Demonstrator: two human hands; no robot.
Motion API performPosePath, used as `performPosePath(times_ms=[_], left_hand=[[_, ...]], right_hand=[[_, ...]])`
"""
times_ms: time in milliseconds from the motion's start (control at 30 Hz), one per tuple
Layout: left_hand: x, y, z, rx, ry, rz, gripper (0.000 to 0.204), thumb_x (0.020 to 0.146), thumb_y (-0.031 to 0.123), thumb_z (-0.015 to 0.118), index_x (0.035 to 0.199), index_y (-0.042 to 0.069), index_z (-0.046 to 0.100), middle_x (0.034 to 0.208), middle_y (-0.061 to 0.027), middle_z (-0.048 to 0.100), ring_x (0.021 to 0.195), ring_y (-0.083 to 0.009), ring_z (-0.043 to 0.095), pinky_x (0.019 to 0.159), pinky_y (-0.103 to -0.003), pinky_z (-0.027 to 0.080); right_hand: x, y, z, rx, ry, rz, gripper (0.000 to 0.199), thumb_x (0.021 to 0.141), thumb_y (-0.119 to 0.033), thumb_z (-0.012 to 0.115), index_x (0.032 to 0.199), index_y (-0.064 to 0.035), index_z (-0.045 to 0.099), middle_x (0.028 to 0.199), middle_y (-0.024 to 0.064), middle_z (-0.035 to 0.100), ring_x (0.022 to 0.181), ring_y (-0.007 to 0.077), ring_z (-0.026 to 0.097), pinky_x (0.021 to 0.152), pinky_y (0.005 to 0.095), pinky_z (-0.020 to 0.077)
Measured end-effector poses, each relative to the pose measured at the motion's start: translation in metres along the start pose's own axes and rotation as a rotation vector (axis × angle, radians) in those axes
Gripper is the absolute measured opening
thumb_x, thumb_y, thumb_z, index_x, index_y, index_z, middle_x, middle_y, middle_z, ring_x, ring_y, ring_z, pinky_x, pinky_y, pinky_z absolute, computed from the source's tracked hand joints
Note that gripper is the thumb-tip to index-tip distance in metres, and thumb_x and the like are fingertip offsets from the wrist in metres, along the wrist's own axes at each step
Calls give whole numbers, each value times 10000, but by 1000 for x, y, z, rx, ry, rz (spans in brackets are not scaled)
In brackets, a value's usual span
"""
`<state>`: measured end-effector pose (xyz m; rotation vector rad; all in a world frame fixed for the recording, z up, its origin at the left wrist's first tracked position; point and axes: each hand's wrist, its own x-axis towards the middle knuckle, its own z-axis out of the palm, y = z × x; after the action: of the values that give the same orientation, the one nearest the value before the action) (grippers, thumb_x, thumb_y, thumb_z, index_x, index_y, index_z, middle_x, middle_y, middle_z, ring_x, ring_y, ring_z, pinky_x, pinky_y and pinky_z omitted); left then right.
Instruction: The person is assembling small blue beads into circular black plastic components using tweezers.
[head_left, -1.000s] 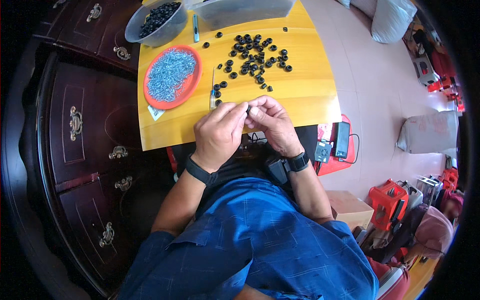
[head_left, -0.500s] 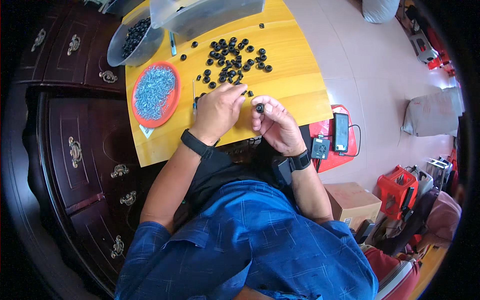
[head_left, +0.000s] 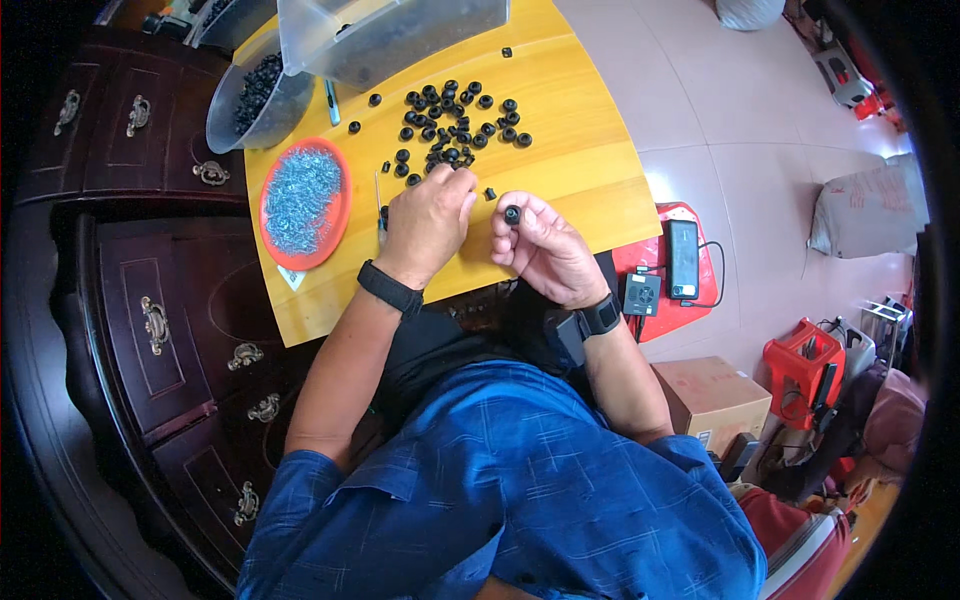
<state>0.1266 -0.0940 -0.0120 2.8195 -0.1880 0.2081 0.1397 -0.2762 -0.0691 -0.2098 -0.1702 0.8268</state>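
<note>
Ring (head_left: 512, 215) pinched, right hand (head_left: 548, 250), by bench's (head_left: 320, 310) near edge | left hand (head_left: 428, 225) over black pieces (head_left: 480, 141), can't tell its grip!

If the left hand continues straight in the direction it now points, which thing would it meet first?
Most likely the small, round black parts scattered on the yellow wood-grained table, just beyond the left hand; its fingers may already touch some, as depth is unclear.
</note>
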Motion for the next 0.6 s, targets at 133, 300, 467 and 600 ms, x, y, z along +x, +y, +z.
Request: performPosePath(times_ms=[133, 300, 467, 600], left_hand=[[-9, -1, -6, -29, 39, -20, 128, 866, 91, 666, 971, 82, 593, 894, -113, 630, 756, -334, 641, 650, -422, 517], [-36, -3, -23, -334, 124, -109, 146, 882, 39, 654, 1016, 34, 596, 882, -118, 640, 707, -294, 648, 632, -383, 521], [-64, 2, -40, -871, 207, -364, 173, 920, -2, 654, 1091, -28, 648, 897, -26, 675, 737, -54, 629, 652, -215, 512], [-79, 6, -48, -1064, 294, -413, 115, 894, -13, 687, 1007, -30, 673, 816, 2, 673, 711, -44, 618, 658, -207, 509]], right_hand=[[-2, 2, 1, -24, -21, 4, 299, 988, -222, 621, 1237, -69, 557, 1029, 60, 646, 903, 152, 650, 847, 287, 539], [0, 7, 5, -17, -155, 26, 243, 987, -193, 619, 1208, -118, 551, 1022, 64, 649, 862, 145, 651, 845, 294, 541], [5, 17, 14, -138, -52, 51, 235, 994, -194, 607, 1202, -113, 534, 1020, 70, 655, 836, 151, 655, 831, 308, 551], [11, 30, 24, -90, 5, 72, 194, 1017, -214, 567, 1171, -101, 537, 1008, 85, 664, 831, 162, 662, 830, 327, 560]])
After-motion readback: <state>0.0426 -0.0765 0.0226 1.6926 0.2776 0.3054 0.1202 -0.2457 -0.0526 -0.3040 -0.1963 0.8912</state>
